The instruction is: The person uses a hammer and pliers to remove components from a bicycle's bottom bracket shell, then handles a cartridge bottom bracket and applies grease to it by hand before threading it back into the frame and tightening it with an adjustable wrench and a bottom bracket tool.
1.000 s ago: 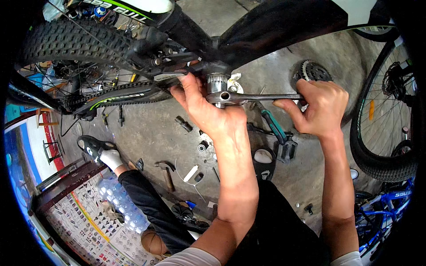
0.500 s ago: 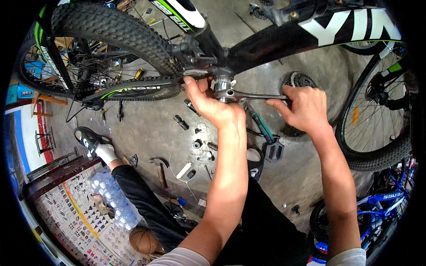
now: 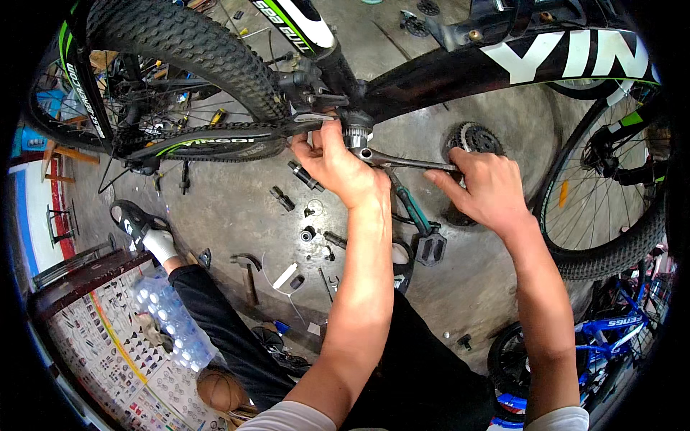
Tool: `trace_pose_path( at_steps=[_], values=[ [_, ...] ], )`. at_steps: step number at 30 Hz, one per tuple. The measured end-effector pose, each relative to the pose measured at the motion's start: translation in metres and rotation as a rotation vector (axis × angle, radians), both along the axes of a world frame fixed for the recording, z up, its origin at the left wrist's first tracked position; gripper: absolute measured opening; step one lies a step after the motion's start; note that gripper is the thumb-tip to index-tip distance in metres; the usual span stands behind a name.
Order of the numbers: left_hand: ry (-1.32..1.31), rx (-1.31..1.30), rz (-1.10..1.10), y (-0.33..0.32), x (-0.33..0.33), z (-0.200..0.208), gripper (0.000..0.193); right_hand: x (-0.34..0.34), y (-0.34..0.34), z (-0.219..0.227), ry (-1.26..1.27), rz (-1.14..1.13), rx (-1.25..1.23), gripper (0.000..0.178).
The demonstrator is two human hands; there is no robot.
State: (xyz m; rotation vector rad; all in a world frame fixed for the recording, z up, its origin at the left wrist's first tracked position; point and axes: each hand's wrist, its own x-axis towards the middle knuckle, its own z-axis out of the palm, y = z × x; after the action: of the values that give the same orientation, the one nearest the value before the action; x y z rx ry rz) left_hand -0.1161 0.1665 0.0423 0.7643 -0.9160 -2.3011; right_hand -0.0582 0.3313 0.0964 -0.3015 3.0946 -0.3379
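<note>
A black bicycle frame (image 3: 424,79) with white and green lettering spans the top of the view. At its bottom bracket sits a silver toothed fitting (image 3: 356,135), with the head of a long steel wrench (image 3: 410,161) on it. My left hand (image 3: 352,172) is closed around the near left side of this joint, fingers curled beside the fitting and partly hidden. The right hand (image 3: 485,179) grips the far end of the wrench handle, thumb below it. Left of the joint runs the green-marked chainstay (image 3: 215,144) toward the knobby rear tyre (image 3: 194,54).
On the concrete floor lie a crank arm with pedal (image 3: 420,215), a chainring (image 3: 478,140), a hammer (image 3: 249,276) and several sockets (image 3: 282,199). A front wheel (image 3: 604,266) stands right, a blue bicycle (image 3: 611,330) below it. Bottles (image 3: 172,323) and a ball (image 3: 221,388) are lower left.
My left index finger has shifted up beside the fitting, and the other fingers show curled to its left. The right hand and wrench handle sit slightly lower and further left in view.
</note>
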Motion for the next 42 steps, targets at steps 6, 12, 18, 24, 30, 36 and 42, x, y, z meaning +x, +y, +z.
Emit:
trace_pose_path(
  at_steps=[6,12,18,24,30,36,42],
  values=[
    [0.052,0.015,0.004,-0.001,0.007,0.003,0.024,-0.001,0.000,0.004,-0.068,0.017,0.009,0.052],
    [0.054,-0.228,-0.074,0.008,0.008,-0.001,0.029,-0.001,0.000,0.001,-0.093,0.010,0.011,0.052],
    [-0.062,-0.103,-0.010,0.004,-0.001,0.006,0.026,-0.015,0.001,0.020,-0.232,0.025,0.018,0.053],
    [-0.021,-0.111,-0.012,0.007,-0.001,0.002,0.024,-0.011,0.005,0.009,-0.156,0.050,-0.002,0.050],
    [-0.056,-0.032,-0.031,0.010,-0.001,0.012,0.017,-0.016,0.031,0.018,-0.262,0.142,-0.139,0.046],
    [-0.052,-0.053,0.029,0.005,-0.004,0.002,0.018,-0.058,0.059,0.055,-0.213,-0.006,-0.183,0.043],
    [-0.072,-0.064,-0.008,0.009,-0.001,0.003,0.018,-0.062,0.090,0.056,0.019,-0.212,-0.372,0.048]
  ],
)
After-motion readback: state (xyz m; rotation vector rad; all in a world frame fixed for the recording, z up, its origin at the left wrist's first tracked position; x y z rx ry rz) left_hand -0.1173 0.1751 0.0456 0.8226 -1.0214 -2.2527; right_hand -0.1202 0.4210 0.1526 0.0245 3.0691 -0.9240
